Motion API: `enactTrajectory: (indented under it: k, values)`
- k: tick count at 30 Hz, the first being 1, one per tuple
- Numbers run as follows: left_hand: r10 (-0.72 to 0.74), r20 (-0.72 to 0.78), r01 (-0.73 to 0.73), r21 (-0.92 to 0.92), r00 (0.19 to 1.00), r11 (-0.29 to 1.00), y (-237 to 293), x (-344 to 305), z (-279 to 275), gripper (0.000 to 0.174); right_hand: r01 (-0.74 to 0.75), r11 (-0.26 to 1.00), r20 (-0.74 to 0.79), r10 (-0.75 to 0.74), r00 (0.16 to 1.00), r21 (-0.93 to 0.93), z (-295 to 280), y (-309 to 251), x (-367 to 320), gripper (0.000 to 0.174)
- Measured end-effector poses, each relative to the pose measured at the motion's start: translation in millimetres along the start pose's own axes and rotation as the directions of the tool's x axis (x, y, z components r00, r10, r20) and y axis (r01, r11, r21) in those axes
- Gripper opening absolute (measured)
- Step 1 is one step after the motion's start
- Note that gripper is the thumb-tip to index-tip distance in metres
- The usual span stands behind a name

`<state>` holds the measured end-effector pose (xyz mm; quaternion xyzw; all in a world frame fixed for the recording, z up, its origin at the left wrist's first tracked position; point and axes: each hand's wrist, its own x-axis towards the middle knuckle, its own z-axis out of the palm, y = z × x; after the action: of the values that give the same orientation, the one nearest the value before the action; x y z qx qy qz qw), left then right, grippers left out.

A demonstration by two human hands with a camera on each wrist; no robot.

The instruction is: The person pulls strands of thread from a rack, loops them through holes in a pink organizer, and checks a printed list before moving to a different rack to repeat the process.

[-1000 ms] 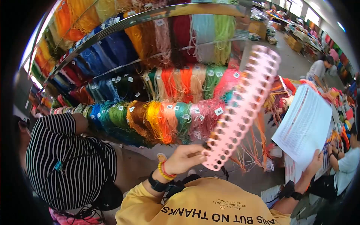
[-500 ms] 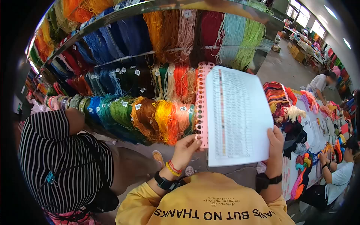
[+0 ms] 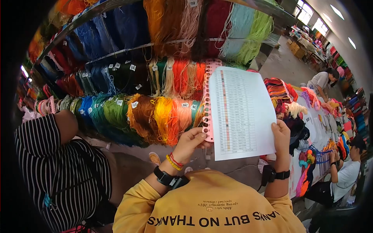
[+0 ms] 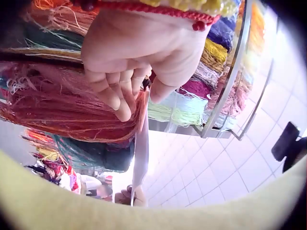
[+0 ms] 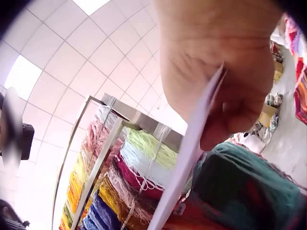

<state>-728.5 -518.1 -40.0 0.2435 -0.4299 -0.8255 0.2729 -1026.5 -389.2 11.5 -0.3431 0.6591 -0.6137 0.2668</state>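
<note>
My left hand point(image 3: 189, 144) pinches the lower end of a pink thread card point(image 3: 208, 110), a long strip with round holes along its edge. My right hand point(image 3: 281, 136) holds a printed paper sheet point(image 3: 246, 112) by its right side, thumb on the front. The sheet bears a table of rows with a coloured column, and it covers the card's right part. In the left wrist view, the left thumb and fingers point(image 4: 122, 91) close on the card's end. Seen edge-on, the paper point(image 5: 184, 148) runs into the right hand's grip in the right wrist view.
Thread skeins point(image 3: 167, 120) with number tags hang on racks ahead, under a metal rail point(image 3: 93, 13). A person in a striped shirt point(image 3: 58, 163) stands close on the left. To the right, a table point(image 3: 316, 128) carries coloured yarn, with a seated person point(image 3: 345, 171) beside it.
The pink card swung from a rightward tilt to upright, and the right hand brought the sheet in from the right over it. Since half a second ago, both rose slightly in view.
</note>
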Motion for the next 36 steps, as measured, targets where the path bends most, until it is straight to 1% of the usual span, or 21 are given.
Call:
enactTrajectory:
  k: [2, 4, 5, 8, 9, 11, 12, 13, 14, 16, 18, 19, 20, 22, 23, 24, 26, 30, 33, 34, 36]
  values:
    - [0.0, 0.016, 0.0, 0.002, 1.0, 1.0, 2.6, -3.1, 0.4, 0.023, 0.037, 0.999, 0.028, -0.037, 0.999, 0.014, -17.9, 4.6, -2.2, 0.016]
    - [0.002, -0.018, -0.002, -0.013, 1.0, 1.0, -0.7, -6.6, -2.0, 0.024, 0.086, 0.995, 0.048, -0.088, 0.995, 0.042, -24.8, 1.4, -5.7, 0.016]
    - [0.005, -0.035, -0.005, -0.018, 0.999, 1.0, -1.1, -7.5, -2.9, 0.024, 0.079, 0.996, 0.071, -0.082, 0.994, 0.053, -29.6, -3.6, -8.6, 0.017]
    - [-0.019, -0.072, 0.007, -0.156, 0.997, 0.988, 3.2, -9.7, -3.9, 0.025, 0.098, 0.982, 0.078, -0.112, 0.991, 0.163, -32.3, -12.4, -6.8, 0.018]
    - [0.008, -0.162, -0.025, -0.108, 0.987, 0.994, 0.8, -9.0, -2.4, 0.025, 0.081, 0.975, 0.089, -0.101, 0.991, 0.205, -32.9, -10.8, -3.4, 0.021]
    - [0.073, -0.333, -0.079, -0.007, 0.94, 0.997, -8.7, -2.8, 2.0, 0.025, -0.014, 0.916, 0.099, -0.028, 0.995, 0.402, -22.5, -3.5, -0.5, 0.025]
    - [0.212, -0.362, -0.18, 0.12, 0.908, 0.976, -11.9, 1.9, 4.6, 0.025, -0.062, 0.868, 0.111, 0.008, 0.994, 0.492, -10.8, -3.1, -1.6, 0.027]
    - [0.348, -0.373, -0.27, 0.247, 0.86, 0.931, -15.8, 6.4, 7.5, 0.025, -0.118, 0.807, 0.184, 0.012, 0.983, 0.579, 10.3, -14.1, -10.1, 0.034]
    - [0.477, -0.367, -0.344, 0.371, 0.799, 0.862, -18.8, 9.1, 11.2, 0.025, -0.214, 0.803, 0.244, 0.088, 0.966, 0.556, 25.7, -21.0, -14.6, 0.031]
    - [0.456, -0.35, -0.328, 0.367, 0.818, 0.87, -17.5, 13.9, 17.0, 0.022, -0.363, 0.691, 0.43, 0.084, 0.899, 0.625, 45.1, -19.4, -17.6, 0.021]
    - [0.433, -0.289, -0.303, 0.4, 0.854, 0.865, -24.1, 20.9, 14.5, 0.019, -0.432, 0.634, 0.495, 0.088, 0.864, 0.641, 69.9, -25.0, -18.6, 0.017]
    - [0.45, -0.265, -0.306, 0.445, 0.853, 0.842, -20.6, 19.9, 19.2, 0.02, -0.463, 0.613, 0.52, 0.098, 0.848, 0.64, 80.0, -27.2, -18.2, 0.016]
    - [0.435, -0.263, -0.298, 0.433, 0.861, 0.851, -16.0, 17.7, 27.7, 0.017, -0.489, 0.594, 0.54, 0.106, 0.835, 0.639, 85.4, -32.5, -17.6, 0.016]
    - [0.599, -0.146, -0.445, 0.538, 0.787, 0.716, -16.2, 21.9, 35.7, 0.013, -0.539, 0.555, 0.579, 0.121, 0.806, 0.634, 96.1, -43.1, -16.9, 0.015]
    - [0.588, -0.135, -0.479, 0.452, 0.797, 0.753, -16.1, 21.9, 43.8, 0.011, -0.537, 0.533, 0.588, 0.087, 0.804, 0.654, 99.6, -46.5, -16.6, 0.015]
    - [0.541, -0.141, -0.456, 0.389, 0.829, 0.8, -14.2, 21.9, 49.8, 0.011, -0.551, 0.481, 0.641, -0.031, 0.767, 0.682, 96.9, -36.8, -10.6, 0.023]
    - [0.445, -0.138, -0.402, 0.257, 0.885, 0.879, -10.4, 21.8, 58.0, 0.01, -0.609, 0.375, 0.71, -0.264, 0.653, 0.699, 91.4, -17.4, 1.4, 0.045]
    - [0.427, -0.173, -0.376, 0.265, 0.887, 0.888, -6.7, 23.3, 67.3, 0.013, -0.574, 0.446, 0.689, -0.151, 0.708, 0.687, 85.6, -11.2, 4.1, 0.045]
    - [0.513, -0.152, -0.297, 0.665, 0.845, 0.686, -1.5, 18.7, 65.6, 0.016, -0.539, 0.545, 0.701, -0.132, 0.701, 0.642, 83.1, -17.4, 7.3, 0.045]
    - [0.537, -0.136, -0.251, 0.771, 0.832, 0.585, 1.3, 16.3, 64.7, 0.017, -0.524, 0.58, 0.696, -0.108, 0.71, 0.624, 82.8, -18.5, 8.7, 0.045]
    - [0.642, -0.074, -0.208, 0.912, 0.763, 0.353, 10.4, 11.5, 63.5, 0.019, -0.534, 0.578, 0.71, -0.117, 0.695, 0.618, 81.0, -17.4, 11.8, 0.045]
